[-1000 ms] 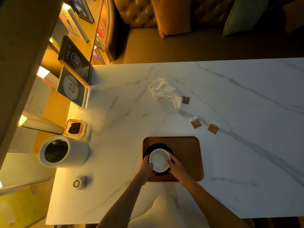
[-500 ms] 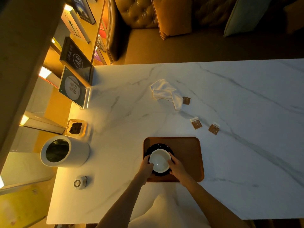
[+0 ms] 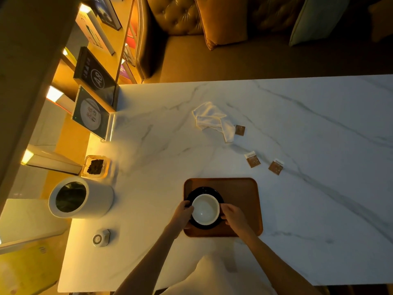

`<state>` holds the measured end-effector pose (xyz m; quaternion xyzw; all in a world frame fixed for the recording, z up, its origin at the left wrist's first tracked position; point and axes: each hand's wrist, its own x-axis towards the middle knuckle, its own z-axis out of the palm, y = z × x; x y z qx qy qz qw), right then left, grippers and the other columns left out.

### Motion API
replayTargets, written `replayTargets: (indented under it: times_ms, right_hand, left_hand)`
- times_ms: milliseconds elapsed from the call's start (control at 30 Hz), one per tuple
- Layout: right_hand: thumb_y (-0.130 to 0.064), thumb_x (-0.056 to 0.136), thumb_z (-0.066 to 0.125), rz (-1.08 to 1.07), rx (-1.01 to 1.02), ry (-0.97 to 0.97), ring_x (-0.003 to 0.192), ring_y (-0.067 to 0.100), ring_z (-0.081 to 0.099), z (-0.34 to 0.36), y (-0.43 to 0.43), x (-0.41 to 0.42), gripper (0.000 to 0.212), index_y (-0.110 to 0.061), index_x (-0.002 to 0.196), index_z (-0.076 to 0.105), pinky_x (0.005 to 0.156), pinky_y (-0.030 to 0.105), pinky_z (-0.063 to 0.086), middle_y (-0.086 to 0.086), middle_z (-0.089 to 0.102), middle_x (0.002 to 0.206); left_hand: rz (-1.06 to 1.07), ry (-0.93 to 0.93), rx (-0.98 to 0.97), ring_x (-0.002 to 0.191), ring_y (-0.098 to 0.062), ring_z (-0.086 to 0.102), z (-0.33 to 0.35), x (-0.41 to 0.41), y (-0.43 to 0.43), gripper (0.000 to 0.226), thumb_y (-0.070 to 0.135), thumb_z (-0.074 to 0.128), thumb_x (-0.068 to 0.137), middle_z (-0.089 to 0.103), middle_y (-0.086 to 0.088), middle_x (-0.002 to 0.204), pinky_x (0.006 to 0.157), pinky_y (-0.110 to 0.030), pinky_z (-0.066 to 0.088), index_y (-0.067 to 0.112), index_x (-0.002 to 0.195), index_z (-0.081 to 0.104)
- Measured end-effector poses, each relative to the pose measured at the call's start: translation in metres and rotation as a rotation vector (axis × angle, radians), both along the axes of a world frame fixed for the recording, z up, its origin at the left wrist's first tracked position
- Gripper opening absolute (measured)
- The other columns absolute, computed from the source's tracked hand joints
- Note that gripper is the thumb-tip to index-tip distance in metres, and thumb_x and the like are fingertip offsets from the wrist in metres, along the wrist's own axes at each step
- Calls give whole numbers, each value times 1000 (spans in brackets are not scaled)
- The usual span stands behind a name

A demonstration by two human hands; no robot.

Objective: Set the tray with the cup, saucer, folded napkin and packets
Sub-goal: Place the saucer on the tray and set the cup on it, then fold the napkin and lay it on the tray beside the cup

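A brown wooden tray (image 3: 240, 190) lies on the marble table near me. On its left half sits a black saucer (image 3: 204, 190) with a white cup (image 3: 205, 209) standing on it. My left hand (image 3: 181, 216) grips the cup's left side and my right hand (image 3: 234, 217) grips its right side. A crumpled white napkin (image 3: 210, 119) lies further back on the table. Three brown packets lie loose: one (image 3: 240, 130) beside the napkin, two (image 3: 252, 159) (image 3: 276, 167) behind the tray's right corner.
A white cylindrical bin (image 3: 80, 198), a small glass dish of dark bits (image 3: 95, 166) and a small round device (image 3: 101, 238) stand at the table's left. A standing sign (image 3: 91, 116) is at the far left corner. A sofa with cushions (image 3: 221, 20) lies beyond the table.
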<state>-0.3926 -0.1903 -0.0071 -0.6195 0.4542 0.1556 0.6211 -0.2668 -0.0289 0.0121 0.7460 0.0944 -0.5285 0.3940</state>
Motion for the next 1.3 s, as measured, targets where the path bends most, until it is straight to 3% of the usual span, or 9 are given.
replayTargets:
  times_ms: [167,233,433,567,700,833,967,1133,1300]
  right_hand:
    - [-29,100,41,-49,-272,15,81,18,66,3,-44,-8,29,-23,85,65,70,29,51,1,69,83]
    - [-29,100,42,-37,-371,34,77,19,65,5,-61,-7,30,-22,81,64,65,26,48,0,68,78]
    - [-30,100,43,-24,-418,73,80,16,66,0,-88,0,30,-18,87,67,78,37,55,0,70,82]
    - [-31,99,43,-21,-425,96,79,15,67,-4,-110,1,29,-21,86,67,77,36,56,-3,70,81]
    - [-30,99,46,-27,-437,111,77,14,66,-11,-141,7,27,-20,85,67,74,36,55,-4,70,79]
    - [-30,95,49,13,-485,113,66,16,61,-15,-182,40,26,-25,72,60,55,30,44,-6,62,67]
    - [-31,94,52,68,-588,56,72,21,64,-16,-215,99,25,-12,85,64,65,38,52,4,68,78]
    - [-31,96,51,105,-718,25,77,17,62,-20,-246,169,22,-14,98,64,64,26,44,4,69,89]
    - [-44,95,48,198,-814,39,83,20,66,-28,-257,215,34,-14,99,63,66,27,47,4,69,93]
  left_hand:
    - [-42,-168,31,81,-25,58,2,34,-3,22,19,43,98,63,-19,99,70,-36,48,5,111,54]
    - [-80,-208,37,76,-24,58,2,46,-9,22,15,40,98,63,-17,90,66,-34,46,1,104,56]
    - [-203,-340,38,64,-21,56,-7,61,-43,27,19,39,98,61,-12,74,64,-37,47,4,86,58]
    - [-327,-408,33,74,-30,62,-13,63,-83,27,22,40,98,66,-16,84,73,-46,52,6,87,58]
    - [-408,-433,20,83,-26,65,-17,69,-134,20,18,41,95,68,-8,90,81,-45,55,14,91,60]
    - [-494,-452,30,83,-24,64,-24,85,-185,19,19,39,95,67,-2,92,80,-44,55,20,92,58]
    - [-515,-626,96,85,-24,61,-32,117,-228,20,23,41,97,66,-5,94,77,-41,51,15,93,59]
    - [-539,-794,123,88,-30,62,-36,161,-278,23,25,40,97,65,-7,94,74,-40,49,13,84,56]
    - [-594,-1031,186,107,-34,54,-45,193,-310,28,4,48,91,59,-13,115,84,-41,45,10,116,60]
